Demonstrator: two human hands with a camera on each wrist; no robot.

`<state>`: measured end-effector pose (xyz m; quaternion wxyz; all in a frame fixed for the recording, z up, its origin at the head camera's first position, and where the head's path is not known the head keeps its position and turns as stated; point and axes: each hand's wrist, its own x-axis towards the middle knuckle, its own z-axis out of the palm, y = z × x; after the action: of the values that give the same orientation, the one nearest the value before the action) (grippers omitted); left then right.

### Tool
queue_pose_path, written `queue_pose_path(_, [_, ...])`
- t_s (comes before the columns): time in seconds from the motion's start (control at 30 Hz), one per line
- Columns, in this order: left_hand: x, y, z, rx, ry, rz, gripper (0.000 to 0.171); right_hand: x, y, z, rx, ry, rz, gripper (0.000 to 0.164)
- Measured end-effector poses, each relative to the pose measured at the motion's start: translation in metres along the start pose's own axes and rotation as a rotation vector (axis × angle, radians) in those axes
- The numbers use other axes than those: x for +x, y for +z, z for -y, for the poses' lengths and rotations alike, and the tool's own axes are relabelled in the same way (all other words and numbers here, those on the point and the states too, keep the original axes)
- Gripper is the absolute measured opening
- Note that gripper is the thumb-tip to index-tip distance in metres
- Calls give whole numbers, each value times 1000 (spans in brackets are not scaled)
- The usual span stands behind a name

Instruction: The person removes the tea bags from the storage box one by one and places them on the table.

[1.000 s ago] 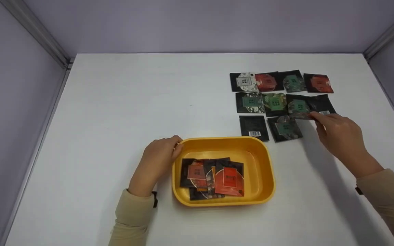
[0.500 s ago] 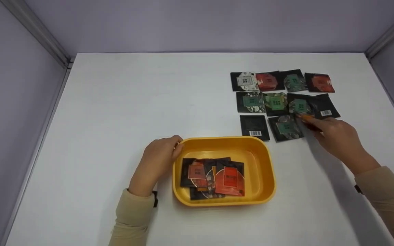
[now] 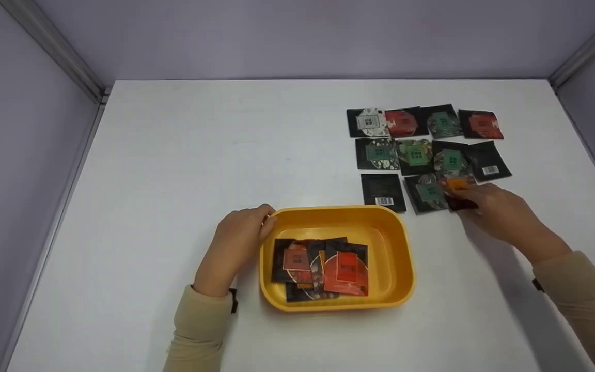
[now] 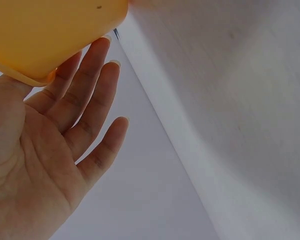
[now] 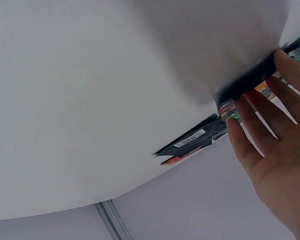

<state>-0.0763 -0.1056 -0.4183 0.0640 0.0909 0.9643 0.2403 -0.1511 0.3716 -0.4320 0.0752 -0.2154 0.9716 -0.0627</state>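
At its back left corner, my left hand (image 3: pixel 238 240) grips the rim of a yellow plastic tub (image 3: pixel 390 268). In the left wrist view the tub's wall (image 4: pixel 50 35) lies between the thumb and the fingers of that hand (image 4: pixel 50 135). My right hand (image 3: pixel 504 213) pinches a flat black sachet with an orange label (image 3: pixel 457 184), low over the table at the front row's right end. This sachet overlaps the green-labelled sachet (image 3: pixel 427 192) on its left, and my fingers cover part of it. In the right wrist view its dark edge (image 5: pixel 252 77) shows between thumb and fingers.
Behind the front row lie two rows of sachets, among them a white-labelled one (image 3: pixel 370 122) and a barcode-side-up one (image 3: pixel 488 161). Another plain black sachet (image 3: pixel 382 190) lies just behind the tub. Several sachets, one red (image 3: pixel 347 268), are piled inside the tub.
My right hand has brought the orange-labelled sachet left and toward me, down beside the green-labelled one; its orange face has come into view. The left hand and tub have stayed put.
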Motion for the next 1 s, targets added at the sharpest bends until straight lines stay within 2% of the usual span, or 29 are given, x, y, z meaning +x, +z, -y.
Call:
queue_pose_path(0.23, [0, 1, 1, -4, -14, 12, 27, 5, -10, 9, -5, 88, 206, 55])
queue_pose_path(0.37, [0, 1, 1, -19, -22, 15, 28, 3, -14, 17, -16, 68, 215, 52])
queue_pose_path(0.47, [0, 1, 1, -22, -19, 13, 28, 1, -15, 25, -33, 6, 149, 46])
queue_pose_path(0.6, [0, 1, 1, -17, -13, 5, 27, -2, -17, 41, -70, -105, -10, 37])
queue_pose_path(0.8, [-1, 0, 1, -12, 9, -21, 26, -3, -25, 70, -87, -272, -231, 38])
queue_pose_path(1.0, [-1, 0, 1, -13, 0, -11, 28, -4, -32, 96, -100, -404, -326, 37])
